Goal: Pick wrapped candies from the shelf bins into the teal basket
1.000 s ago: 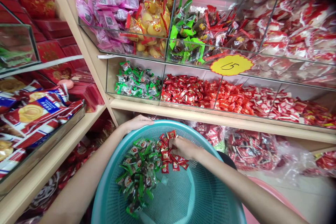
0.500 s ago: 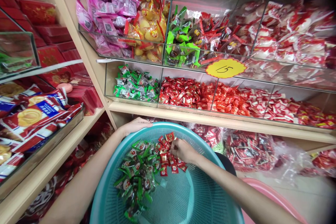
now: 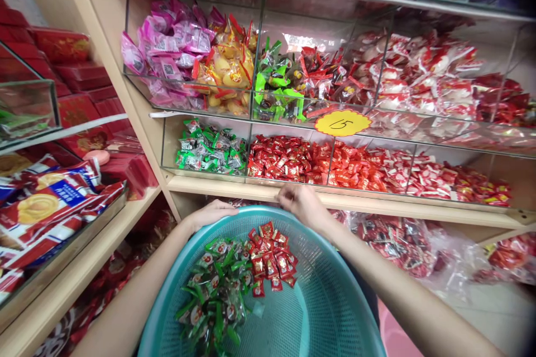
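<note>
A teal plastic basket (image 3: 335,284) with perforated walls fills the lower middle of the view. My left hand (image 3: 214,214) is closed over its far left rim. Inside, a heap of green-and-clear wrapped candies (image 3: 215,290) lies on the left, and a smaller pile of red wrapped candies (image 3: 272,256) rests against it. My right hand (image 3: 305,206) is above the far rim, close to the shelf's front edge, with its fingers curled in and no candy showing in them. Just beyond it is a clear bin of red wrapped candies (image 3: 280,157).
Green-wrapped candies (image 3: 211,148) and orange-red candies (image 3: 355,167) fill neighbouring bins. A yellow price tag (image 3: 343,122) hangs above. The wooden shelf edge (image 3: 377,204) runs behind the basket. Packaged biscuits (image 3: 54,201) stand at left; bagged candies (image 3: 397,240) and a pink tub (image 3: 393,329) sit low at right.
My right hand has risen from the red candies in the basket toward the shelf edge. More of the red pile shows. The view has tilted up slightly; my left hand stays on the rim.
</note>
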Available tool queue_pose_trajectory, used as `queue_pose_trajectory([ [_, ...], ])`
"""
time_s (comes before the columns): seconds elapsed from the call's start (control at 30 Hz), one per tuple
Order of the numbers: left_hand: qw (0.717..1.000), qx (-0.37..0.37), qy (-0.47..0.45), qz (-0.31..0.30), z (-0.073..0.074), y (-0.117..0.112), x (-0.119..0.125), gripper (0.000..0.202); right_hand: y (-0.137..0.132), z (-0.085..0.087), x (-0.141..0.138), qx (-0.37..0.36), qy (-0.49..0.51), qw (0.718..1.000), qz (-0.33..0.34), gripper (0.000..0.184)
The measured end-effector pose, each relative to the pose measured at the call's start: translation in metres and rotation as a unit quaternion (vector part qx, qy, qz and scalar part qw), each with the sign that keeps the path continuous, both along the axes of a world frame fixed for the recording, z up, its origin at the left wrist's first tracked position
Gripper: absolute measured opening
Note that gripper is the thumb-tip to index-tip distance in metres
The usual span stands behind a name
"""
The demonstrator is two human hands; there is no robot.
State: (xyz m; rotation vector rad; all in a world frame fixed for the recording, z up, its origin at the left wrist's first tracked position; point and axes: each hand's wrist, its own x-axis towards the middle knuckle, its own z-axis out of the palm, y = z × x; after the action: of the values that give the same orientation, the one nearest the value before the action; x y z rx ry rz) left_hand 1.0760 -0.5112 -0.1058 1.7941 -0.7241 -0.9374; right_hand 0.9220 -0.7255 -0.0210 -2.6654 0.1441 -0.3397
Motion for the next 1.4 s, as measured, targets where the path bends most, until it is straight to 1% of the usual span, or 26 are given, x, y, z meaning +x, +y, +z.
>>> queue_pose_trajectory([
  [0.07, 1.000, 0.001, -0.004, -0.001, 0.001, 0.000, 0.000, 0.040, -0.015, 0.020, 0.014, -0.047, -0.047, 0.997, -0.034, 0.016],
  [0.1, 1.000, 0.001, -0.006, -0.004, 0.001, 0.000, 0.000, 0.040, -0.021, 0.027, 0.021, -0.075, -0.053, 0.994, -0.051, 0.015],
  [0.17, 1.000, 0.000, -0.013, -0.010, 0.001, 0.000, 0.000, 0.040, -0.032, 0.033, 0.035, -0.118, -0.028, 0.990, -0.068, 0.016],
  [0.23, 1.000, -0.004, -0.020, -0.013, 0.001, 0.001, 0.000, 0.039, -0.039, 0.033, 0.045, -0.136, 0.010, 0.988, -0.065, 0.019],
  [0.33, 1.000, -0.013, -0.016, -0.016, 0.001, 0.001, 0.001, 0.039, -0.044, 0.030, 0.055, -0.136, 0.042, 0.989, -0.050, 0.018],
  [0.43, 1.000, -0.016, -0.010, -0.018, 0.000, 0.001, 0.001, 0.038, -0.049, 0.028, 0.057, -0.132, 0.025, 0.990, -0.052, 0.018],
  [0.5, 1.000, -0.018, -0.011, -0.020, 0.000, 0.001, 0.001, 0.038, -0.054, 0.029, 0.056, -0.126, -0.020, 0.989, -0.068, 0.018],
  [0.53, 1.000, -0.017, -0.014, -0.019, 0.000, 0.001, 0.001, 0.038, -0.057, 0.029, 0.055, -0.115, -0.049, 0.989, -0.075, 0.018],
  [0.6, 1.000, -0.010, -0.019, -0.012, 0.002, 0.000, 0.000, 0.039, -0.062, 0.031, 0.052, -0.067, -0.107, 0.989, -0.083, 0.020],
  [0.67, 1.000, -0.003, -0.019, -0.005, 0.003, 0.000, -0.001, 0.040, -0.064, 0.035, 0.046, 0.009, -0.159, 0.984, -0.080, 0.022],
  [0.73, 1.000, 0.002, -0.015, -0.005, 0.003, -0.001, -0.001, 0.041, -0.062, 0.039, 0.037, 0.092, -0.196, 0.974, -0.062, 0.025],
  [0.83, 1.000, 0.000, -0.019, -0.004, 0.002, 0.000, 0.000, 0.041, -0.049, 0.046, 0.017, 0.195, -0.207, 0.958, -0.034, 0.028],
  [0.9, 1.000, -0.005, -0.016, -0.005, 0.000, 0.000, 0.001, 0.040, -0.037, 0.046, 0.002, 0.245, -0.181, 0.952, -0.016, 0.028],
  [0.97, 1.000, -0.002, -0.008, -0.006, 0.000, 0.000, 0.001, 0.039, -0.023, 0.037, -0.011, 0.286, -0.123, 0.950, 0.012, 0.028],
  [1.0, 1.000, 0.001, -0.007, -0.006, 0.000, 0.000, 0.001, 0.038, -0.016, 0.029, -0.016, 0.304, -0.083, 0.949, 0.029, 0.028],
  [1.1, 1.000, 0.003, 0.002, -0.006, 0.002, -0.001, 0.000, 0.038, 0.001, -0.007, -0.026, 0.345, 0.043, 0.936, 0.059, 0.023],
  [1.2, 1.000, -0.003, 0.016, -0.009, 0.003, -0.001, -0.001, 0.039, 0.010, -0.046, -0.030, 0.372, 0.140, 0.917, 0.041, 0.016],
  [1.27, 1.000, -0.008, 0.019, -0.011, 0.002, -0.001, 0.000, 0.039, 0.012, -0.065, -0.031, 0.381, 0.182, 0.906, 0.019, 0.014],
  [1.33, 1.000, -0.010, 0.015, -0.013, 0.000, 0.000, 0.001, 0.039, 0.012, -0.076, -0.032, 0.384, 0.201, 0.901, -0.002, 0.013],
  [1.4, 1.000, -0.008, 0.011, -0.011, -0.002, 0.000, 0.002, 0.039, 0.011, -0.080, -0.032, 0.384, 0.201, 0.901, -0.013, 0.014],
])
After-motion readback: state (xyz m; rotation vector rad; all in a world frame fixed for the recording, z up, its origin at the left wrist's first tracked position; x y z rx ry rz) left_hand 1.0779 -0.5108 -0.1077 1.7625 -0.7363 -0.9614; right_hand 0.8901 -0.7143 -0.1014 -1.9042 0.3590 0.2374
